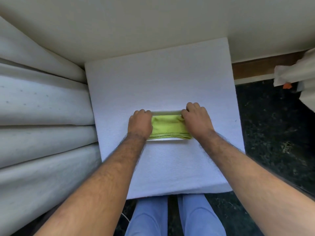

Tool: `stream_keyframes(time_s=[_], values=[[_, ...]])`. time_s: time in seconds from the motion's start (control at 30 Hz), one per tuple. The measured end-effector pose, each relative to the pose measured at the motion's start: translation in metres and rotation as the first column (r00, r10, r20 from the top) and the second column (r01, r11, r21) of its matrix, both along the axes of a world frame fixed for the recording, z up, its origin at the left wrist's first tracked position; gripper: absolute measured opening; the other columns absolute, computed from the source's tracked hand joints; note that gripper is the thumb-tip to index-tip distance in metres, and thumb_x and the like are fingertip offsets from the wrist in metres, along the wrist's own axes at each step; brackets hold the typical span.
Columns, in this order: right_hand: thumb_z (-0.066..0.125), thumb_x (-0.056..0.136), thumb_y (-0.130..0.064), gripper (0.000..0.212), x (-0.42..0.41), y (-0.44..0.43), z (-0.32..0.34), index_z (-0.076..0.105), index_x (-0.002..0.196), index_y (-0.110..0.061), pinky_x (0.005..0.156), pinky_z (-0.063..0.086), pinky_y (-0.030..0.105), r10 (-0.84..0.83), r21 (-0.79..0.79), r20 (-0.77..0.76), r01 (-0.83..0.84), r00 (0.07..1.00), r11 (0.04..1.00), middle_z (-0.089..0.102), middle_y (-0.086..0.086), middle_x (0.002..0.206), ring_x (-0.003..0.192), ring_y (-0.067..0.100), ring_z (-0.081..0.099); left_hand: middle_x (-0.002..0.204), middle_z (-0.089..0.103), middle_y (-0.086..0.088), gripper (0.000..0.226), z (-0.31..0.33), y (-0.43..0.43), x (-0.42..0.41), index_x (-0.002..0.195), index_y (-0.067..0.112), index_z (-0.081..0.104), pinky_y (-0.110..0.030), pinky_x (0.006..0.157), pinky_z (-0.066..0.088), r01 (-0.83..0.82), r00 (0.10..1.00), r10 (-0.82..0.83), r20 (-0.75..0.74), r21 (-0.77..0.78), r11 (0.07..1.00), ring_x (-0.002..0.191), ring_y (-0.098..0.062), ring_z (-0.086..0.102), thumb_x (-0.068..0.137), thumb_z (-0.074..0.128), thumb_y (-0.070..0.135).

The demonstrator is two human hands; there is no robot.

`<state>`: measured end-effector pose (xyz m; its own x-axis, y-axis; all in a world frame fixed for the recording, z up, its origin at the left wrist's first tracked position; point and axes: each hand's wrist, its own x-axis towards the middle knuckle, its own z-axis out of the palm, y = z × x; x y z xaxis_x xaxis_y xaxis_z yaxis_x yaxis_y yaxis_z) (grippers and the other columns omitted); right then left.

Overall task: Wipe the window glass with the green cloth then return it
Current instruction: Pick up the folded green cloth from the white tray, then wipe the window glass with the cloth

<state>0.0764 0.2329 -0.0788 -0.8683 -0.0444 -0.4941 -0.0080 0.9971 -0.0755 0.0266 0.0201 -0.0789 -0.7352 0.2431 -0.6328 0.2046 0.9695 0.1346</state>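
A folded green cloth (167,127) lies in a shallow white tray (166,113) near the middle of a white table (162,79). My left hand (140,123) rests on the cloth's left end with its fingers curled down over it. On the right end my right hand (196,120) grips the cloth the same way. Both hands cover the tray's short sides. No window glass is in view.
White pleated curtains (42,108) hang close along the table's left edge. A cream wall (153,23) stands behind the table. Dark speckled floor (272,125) lies to the right, with a white cloth bundle (296,72) at the far right. My blue-trousered legs (175,217) show below the table.
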Motion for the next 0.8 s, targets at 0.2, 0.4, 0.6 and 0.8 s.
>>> stream_keyframes(time_s=[0.2,0.4,0.6,0.8], values=[[0.055,0.087,-0.001,0.021,-0.011,-0.002,0.045,0.06,0.1,-0.017,0.077,0.028,0.035,-0.022,-0.075,0.031,0.024,0.999,0.997,0.058,0.001,0.094,0.103,0.031,0.058,0.108,0.066,-0.008,0.018,0.045,-0.006,-0.016,0.102,0.018,0.065,-0.037,0.077,0.053,-0.127,0.991,0.123,0.059,0.08,0.989,0.1,-0.031,0.06,0.086,0.065,0.009],[0.059,0.097,-0.01,0.036,-0.053,0.002,0.157,0.067,0.132,-0.015,0.094,0.053,0.046,-0.101,-0.12,-0.007,0.099,0.995,0.988,0.067,0.01,0.123,0.121,0.036,0.059,0.107,0.07,-0.013,0.018,0.151,-0.013,-0.06,0.099,0.022,0.061,-0.034,0.073,0.048,-0.204,0.979,0.203,0.025,0.176,0.963,0.101,-0.037,0.066,0.088,0.062,0.008],[0.063,0.095,-0.018,0.029,-0.119,0.012,0.313,0.078,0.119,-0.012,0.096,0.056,0.045,-0.063,-0.086,-0.182,0.048,0.981,0.995,0.065,0.014,0.118,0.12,0.037,0.057,0.108,0.077,-0.017,0.022,0.304,-0.009,-0.13,0.106,0.012,0.077,-0.037,0.087,0.057,-0.061,0.969,0.124,-0.213,0.279,0.958,0.107,-0.036,0.07,0.086,0.069,0.007],[0.063,0.093,-0.018,0.029,-0.161,0.021,0.473,0.079,0.116,-0.012,0.1,0.055,0.045,-0.072,-0.085,-0.367,0.043,0.927,0.995,0.07,0.009,0.118,0.122,0.031,0.059,0.101,0.075,-0.008,0.012,0.457,-0.01,-0.177,0.093,0.022,0.071,-0.04,0.086,0.061,-0.046,0.909,0.214,-0.358,0.423,0.905,0.098,-0.031,0.069,0.084,0.076,0.015]])
